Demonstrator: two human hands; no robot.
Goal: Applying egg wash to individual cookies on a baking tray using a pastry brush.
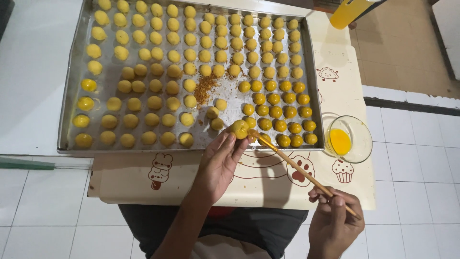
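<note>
- The left hand (221, 163) pinches one round dough ball (239, 129) between its fingertips, just above the near edge of the metal baking tray (72, 96).
- The right hand (333, 223) is closed around a thin wooden-handled brush (299, 168), its tip touching the held ball.
- Judging by shine, the glossy deep-yellow balls (282, 98) at the tray's right and a few (86, 103) on the far left look glazed; the paler, matte balls (191, 38) across the middle and top seem unglazed, so most of the work remains.
- A small clear glass bowl (357, 129) of orange-yellow liquid, probably egg wash, sits right of the tray.
- Crumbs (206, 88) lie on the dull steel.
</note>
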